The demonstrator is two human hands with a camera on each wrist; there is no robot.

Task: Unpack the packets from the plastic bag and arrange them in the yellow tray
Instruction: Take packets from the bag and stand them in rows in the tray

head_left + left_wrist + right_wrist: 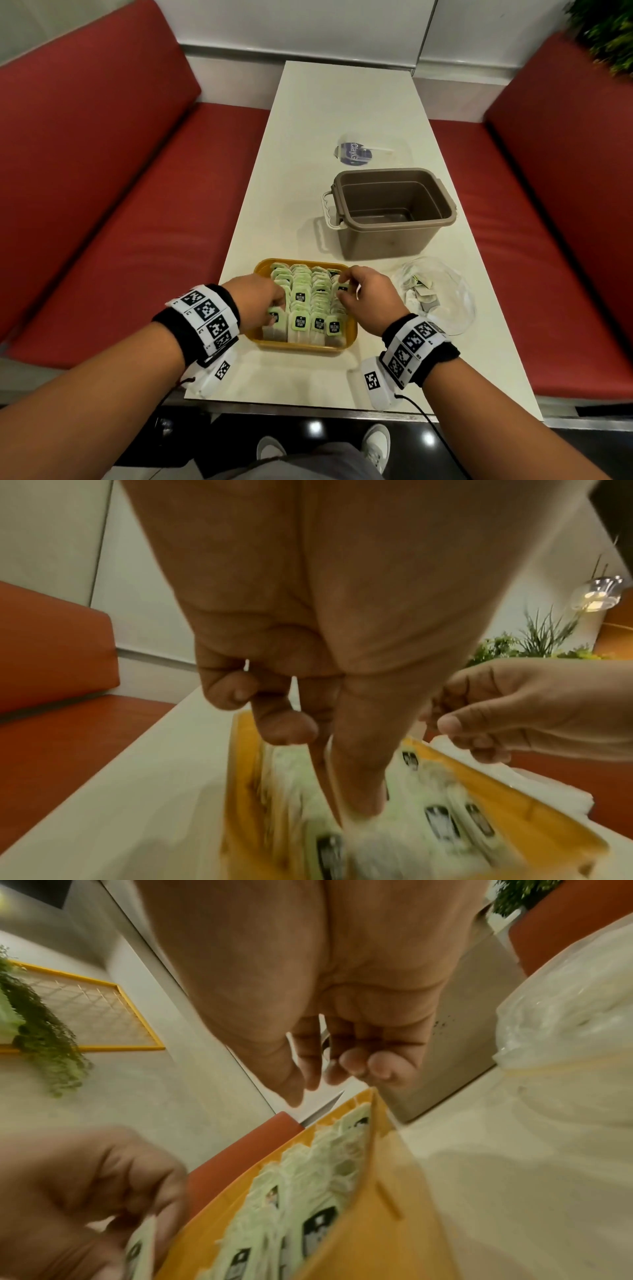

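Note:
The yellow tray [301, 346] stands near the table's front edge, filled with upright rows of green-tagged packets [310, 301]. My left hand [277, 305] reaches into the leftmost row and pinches one packet [140, 1250] between thumb and finger, near the tray's [377, 1218] front left corner. My right hand [344, 286] hovers over the far end of the rightmost row with loosely curled fingers; the right wrist view shows nothing between its fingertips [311, 1080]. The clear plastic bag [442, 291] lies right of the tray with a few packets inside.
A brown plastic bin [394, 212] with a white handle stands behind the tray, open and with nothing inside. A clear wrapper with a blue label [356, 152] lies farther back. Red benches [137, 222] run along both long sides of the narrow white table.

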